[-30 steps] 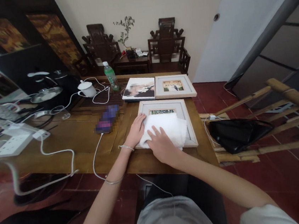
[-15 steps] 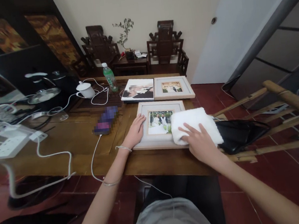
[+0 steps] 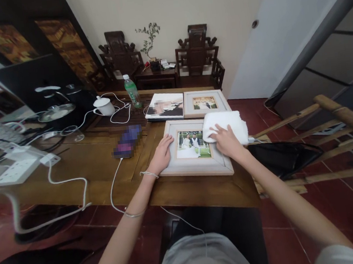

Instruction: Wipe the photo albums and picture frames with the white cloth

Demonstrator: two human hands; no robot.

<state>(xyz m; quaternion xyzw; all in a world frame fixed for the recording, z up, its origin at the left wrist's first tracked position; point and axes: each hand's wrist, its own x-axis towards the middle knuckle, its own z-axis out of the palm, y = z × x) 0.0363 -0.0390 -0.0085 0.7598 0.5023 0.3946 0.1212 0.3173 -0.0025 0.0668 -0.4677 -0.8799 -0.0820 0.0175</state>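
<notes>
A light wooden picture frame (image 3: 196, 170) with a wedding photo lies flat at the near part of the table. My left hand (image 3: 162, 154) grips its left edge, fingers together over the border. A folded white towel (image 3: 226, 122) covers the frame's upper right corner. Pressed onto the towel from the near side is my right hand (image 3: 226, 139), its fingers partly spread and the thumb side hidden. Beyond them lie a second picture frame (image 3: 189, 105) and a white-edged photo panel (image 3: 165, 103) side by side.
Left of the frame a phone (image 3: 127, 141) lies on its charging cable. Further left are a power strip (image 3: 19, 167), a lidded white cup (image 3: 104, 106) and a green-labelled bottle (image 3: 132, 92). A bamboo chair (image 3: 345, 114) with a black bag (image 3: 286, 156) stands at the right.
My right hand has moved the towel away from me and slightly left, from the frame's lower right side to its upper right corner. My left hand stays on the left edge.
</notes>
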